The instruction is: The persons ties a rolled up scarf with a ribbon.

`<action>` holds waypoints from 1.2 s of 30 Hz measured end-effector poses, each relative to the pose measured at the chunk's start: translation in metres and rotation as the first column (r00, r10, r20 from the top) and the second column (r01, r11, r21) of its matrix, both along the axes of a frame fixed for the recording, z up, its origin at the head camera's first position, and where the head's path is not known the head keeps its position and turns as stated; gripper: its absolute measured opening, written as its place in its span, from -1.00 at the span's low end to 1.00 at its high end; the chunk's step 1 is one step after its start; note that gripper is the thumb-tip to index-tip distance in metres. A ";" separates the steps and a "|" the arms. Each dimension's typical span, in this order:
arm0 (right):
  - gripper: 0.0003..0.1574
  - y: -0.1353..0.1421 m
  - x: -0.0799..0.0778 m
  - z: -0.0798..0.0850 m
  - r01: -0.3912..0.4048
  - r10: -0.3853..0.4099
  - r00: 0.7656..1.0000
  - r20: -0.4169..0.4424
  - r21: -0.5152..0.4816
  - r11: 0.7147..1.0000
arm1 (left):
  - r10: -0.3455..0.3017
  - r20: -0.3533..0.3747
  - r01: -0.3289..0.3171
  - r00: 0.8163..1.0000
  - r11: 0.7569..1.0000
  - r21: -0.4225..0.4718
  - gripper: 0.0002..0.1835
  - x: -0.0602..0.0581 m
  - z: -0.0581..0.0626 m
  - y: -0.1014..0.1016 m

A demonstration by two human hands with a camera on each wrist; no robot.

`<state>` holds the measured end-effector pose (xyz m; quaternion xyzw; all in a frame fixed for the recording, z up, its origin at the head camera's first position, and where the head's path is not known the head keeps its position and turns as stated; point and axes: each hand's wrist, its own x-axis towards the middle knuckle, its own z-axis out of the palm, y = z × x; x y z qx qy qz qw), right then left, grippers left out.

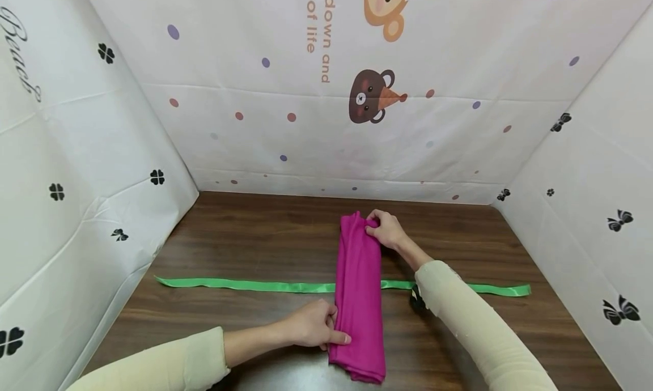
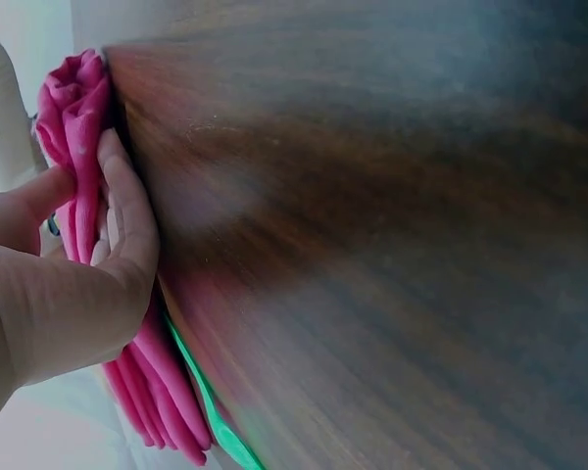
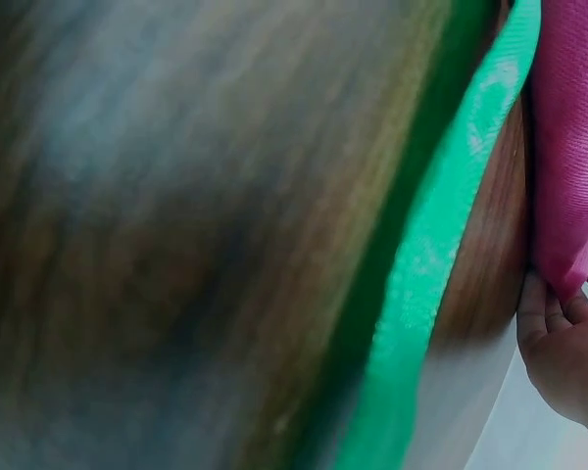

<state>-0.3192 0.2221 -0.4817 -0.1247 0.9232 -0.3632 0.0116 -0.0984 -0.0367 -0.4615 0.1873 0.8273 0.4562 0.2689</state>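
Wood table (image 1: 245, 238): only head view shows ribbon (image 1: 245, 285) ends

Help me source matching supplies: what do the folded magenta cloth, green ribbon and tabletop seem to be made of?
Folded magenta cloth: soft, matte fabric, probably knit, judging by fine ribbing in the right wrist view; fibre unclear.
Green ribbon: probably satin, likely synthetic, from its glossy highlights.
Tabletop: brown wood or wood-look laminate with a slight sheen; the streaky grain fits both.

Dark wood-grain counter (image 1: 255, 232) across lower frame, glare (image 1: 291, 374) bottom centre. White back sheet (image 1: 316, 153), upper centre: dots (image 1: 292, 117), cartoon bear (image 1: 363, 90). White left sheet (image 1: 81, 147), right sheet (image 1: 581, 170): black clovers (image 1: 106, 53), bows (image 1: 620, 310).
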 end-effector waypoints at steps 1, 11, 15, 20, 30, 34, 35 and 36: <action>-0.81 0.000 0.000 0.000 -0.001 0.001 1.000 0.001 -0.001 1.000 | 0.001 0.001 -0.001 1.000 1.000 0.002 -0.69 0.000 0.000 0.000; -0.80 -0.001 0.004 -0.003 0.009 -0.009 1.000 -0.014 -0.002 1.000 | 0.002 0.006 -0.002 1.000 1.000 0.015 -0.69 0.002 -0.001 -0.001; -0.79 -0.003 0.005 -0.003 0.011 -0.011 1.000 -0.013 0.004 1.000 | -0.002 0.009 0.001 1.000 1.000 0.018 -0.69 0.002 0.000 -0.002; -0.81 -0.005 0.006 -0.003 0.017 -0.017 1.000 -0.010 0.002 1.000 | -0.019 0.017 0.019 1.000 1.000 0.018 -0.70 0.001 0.004 -0.004; -0.77 -0.001 0.004 0.001 0.010 -0.010 1.000 -0.023 0.008 1.000 | -0.038 -0.033 0.037 0.999 0.999 -0.033 -0.66 -0.011 0.013 -0.010; -0.77 0.001 0.004 0.005 0.013 -0.012 0.999 -0.044 0.017 1.000 | -0.048 -0.060 0.045 0.997 0.998 -0.045 -0.68 -0.018 0.018 -0.016; -0.77 0.001 0.004 0.005 0.012 -0.011 0.999 -0.048 0.019 1.000 | -0.052 -0.072 0.048 0.996 0.998 -0.051 -0.68 -0.020 0.019 -0.017; -0.77 0.001 0.004 0.006 0.011 -0.010 0.999 -0.053 0.023 1.000 | -0.056 -0.083 0.051 0.995 0.997 -0.056 -0.69 -0.021 0.020 -0.018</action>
